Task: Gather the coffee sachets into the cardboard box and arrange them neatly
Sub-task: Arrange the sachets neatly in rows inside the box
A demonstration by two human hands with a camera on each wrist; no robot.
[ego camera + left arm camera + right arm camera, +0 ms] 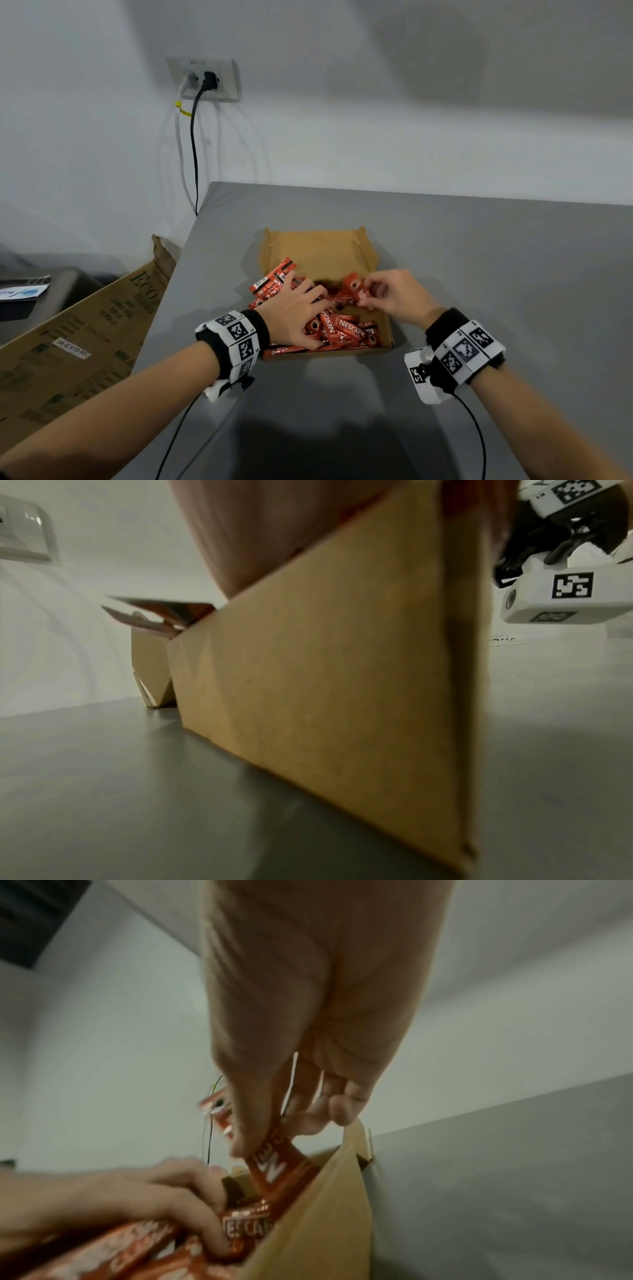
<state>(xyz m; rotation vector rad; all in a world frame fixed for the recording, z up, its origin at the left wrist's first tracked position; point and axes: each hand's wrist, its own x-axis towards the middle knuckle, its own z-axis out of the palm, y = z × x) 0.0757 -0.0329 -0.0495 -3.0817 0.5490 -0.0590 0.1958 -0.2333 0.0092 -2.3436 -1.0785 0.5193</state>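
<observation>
An open, shallow cardboard box (318, 253) sits on the grey table (496, 274), its near half heaped with red coffee sachets (346, 330) lying crosswise. My left hand (298, 308) lies on the left of the heap, its fingers bent down into the sachets (240, 1229) and gripping a bunch. Some sachet ends (150, 612) stick out over the box's left wall (325, 683). At the box's right side, my right hand (375, 291) pinches one sachet (274, 1169) between thumb and fingers, lifted above the pile. The far half of the box is bare.
A large printed carton (78, 346) leans against the table's left edge. A wall socket (205, 80) with cables hanging down is behind the table's far left corner. A dark unit with papers (27, 291) stands at far left.
</observation>
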